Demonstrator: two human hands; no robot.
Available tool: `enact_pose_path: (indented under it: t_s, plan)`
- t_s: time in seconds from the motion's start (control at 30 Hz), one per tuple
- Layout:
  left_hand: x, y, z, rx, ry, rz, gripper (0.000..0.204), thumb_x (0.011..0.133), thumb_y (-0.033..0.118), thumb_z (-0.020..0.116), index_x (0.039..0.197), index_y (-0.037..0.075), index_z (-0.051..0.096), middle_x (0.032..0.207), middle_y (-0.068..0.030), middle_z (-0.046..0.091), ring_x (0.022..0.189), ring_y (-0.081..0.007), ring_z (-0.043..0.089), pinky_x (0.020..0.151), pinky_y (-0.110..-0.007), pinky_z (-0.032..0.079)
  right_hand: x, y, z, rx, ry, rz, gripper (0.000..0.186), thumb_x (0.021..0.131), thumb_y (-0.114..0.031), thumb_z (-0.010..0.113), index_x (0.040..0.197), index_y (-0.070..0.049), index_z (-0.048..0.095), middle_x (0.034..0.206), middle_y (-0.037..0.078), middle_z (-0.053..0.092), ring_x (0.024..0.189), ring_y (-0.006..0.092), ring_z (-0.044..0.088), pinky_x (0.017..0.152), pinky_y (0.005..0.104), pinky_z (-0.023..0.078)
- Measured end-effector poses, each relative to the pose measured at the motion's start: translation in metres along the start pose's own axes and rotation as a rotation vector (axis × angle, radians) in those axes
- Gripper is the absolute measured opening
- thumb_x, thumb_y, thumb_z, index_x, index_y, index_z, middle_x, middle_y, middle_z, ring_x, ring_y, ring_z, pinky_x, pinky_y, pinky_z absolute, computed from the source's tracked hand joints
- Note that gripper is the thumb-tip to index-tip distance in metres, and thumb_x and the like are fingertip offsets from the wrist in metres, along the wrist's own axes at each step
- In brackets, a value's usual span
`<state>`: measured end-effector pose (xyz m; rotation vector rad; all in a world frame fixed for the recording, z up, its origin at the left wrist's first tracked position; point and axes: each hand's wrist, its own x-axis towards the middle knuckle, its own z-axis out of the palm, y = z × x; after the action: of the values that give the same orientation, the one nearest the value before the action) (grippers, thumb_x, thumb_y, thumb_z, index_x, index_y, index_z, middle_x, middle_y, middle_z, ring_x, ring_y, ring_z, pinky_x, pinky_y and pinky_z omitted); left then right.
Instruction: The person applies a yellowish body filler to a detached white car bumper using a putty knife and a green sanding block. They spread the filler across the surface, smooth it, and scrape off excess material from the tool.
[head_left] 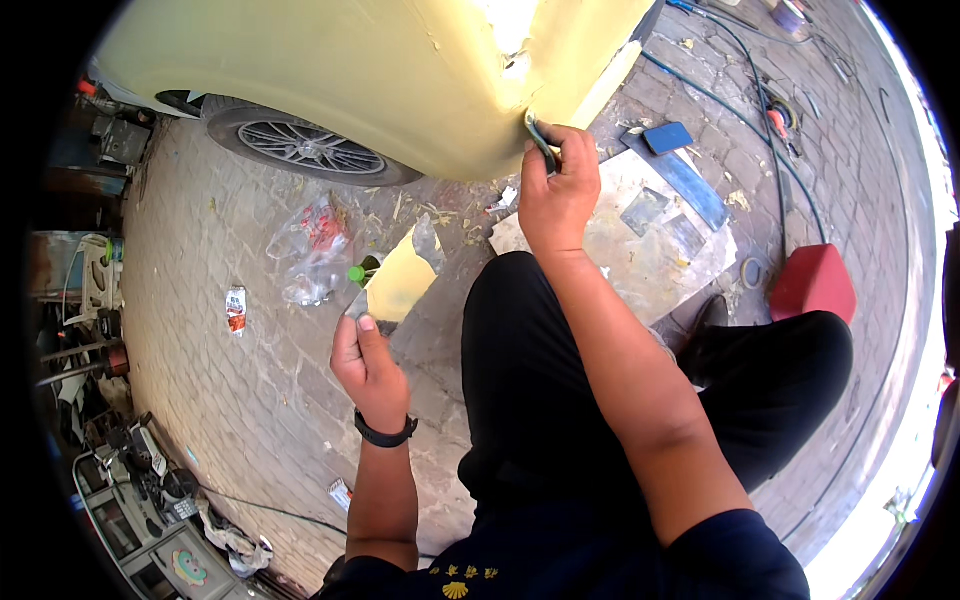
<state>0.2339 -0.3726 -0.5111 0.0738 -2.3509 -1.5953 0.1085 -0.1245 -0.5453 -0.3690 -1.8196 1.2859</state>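
Observation:
My right hand [560,190] is closed on a small dark green, thin, bent spreader [540,140], held at the cream-yellow car body [400,70] near its corner, where white patches show. My left hand [372,365] grips the near corner of a flat board [405,270] coated with pale yellow paste, its edges grey and smeared. A green-capped bottle [357,275] lies partly hidden behind that board.
A car wheel [310,150] is at upper left. A stained sheet [640,250], blue strip [690,190], dark rectangular object [668,138], red block [812,283] and hoses [780,170] lie right. A crumpled plastic bag [315,250] lies left. Assorted equipment [140,500] lines the left edge.

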Motion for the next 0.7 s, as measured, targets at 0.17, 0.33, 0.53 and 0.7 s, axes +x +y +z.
enact_pose_path:
  t_s: [0.17, 0.33, 0.53, 0.7]
  plan:
    - [0.006, 0.01, 0.014, -0.088, 0.017, -0.031, 0.037, 0.112, 0.02, 0.052, 0.08, 0.003, 0.043, 0.072, 0.0048, 0.04, 0.07, -0.0054, 0.033, 0.058, -0.028, 0.028, -0.04, -0.001, 0.012, 0.032, -0.111, 0.03, 0.019, 0.085, 0.0, 0.072, 0.104, -0.004, 0.07, 0.102, 0.015, 0.068, 0.093, 0.0364, 0.068, 0.083, 0.0405, 0.054]
    - [0.005, 0.003, 0.001, -0.068, 0.034, -0.007, 0.036, 0.113, 0.019, 0.051, 0.082, 0.003, 0.045, 0.073, 0.0053, 0.039, 0.07, -0.0047, 0.032, 0.058, -0.027, 0.028, 0.014, 0.024, -0.027, 0.111, 0.057, 0.233, 0.017, 0.095, -0.008, 0.071, 0.11, 0.0, 0.072, 0.099, 0.013, 0.071, 0.089, 0.0246, 0.069, 0.083, 0.0352, 0.054]
    - [0.0, -0.006, -0.004, -0.067, 0.026, -0.034, 0.032, 0.112, 0.018, 0.052, 0.084, 0.002, 0.05, 0.076, 0.0055, 0.044, 0.07, -0.0045, 0.033, 0.059, -0.025, 0.028, 0.05, 0.001, -0.01, 0.057, 0.043, 0.085, 0.016, 0.093, -0.009, 0.07, 0.105, 0.001, 0.07, 0.1, 0.014, 0.071, 0.092, 0.0285, 0.068, 0.084, 0.0375, 0.054]
    - [0.002, 0.003, -0.002, -0.057, 0.049, -0.076, 0.033, 0.112, 0.018, 0.052, 0.083, 0.003, 0.048, 0.075, 0.0056, 0.042, 0.07, -0.0042, 0.033, 0.059, -0.025, 0.028, -0.025, -0.036, 0.024, 0.085, 0.007, 0.058, 0.013, 0.09, 0.001, 0.067, 0.103, 0.0, 0.066, 0.101, 0.018, 0.067, 0.092, 0.037, 0.067, 0.082, 0.0427, 0.053]
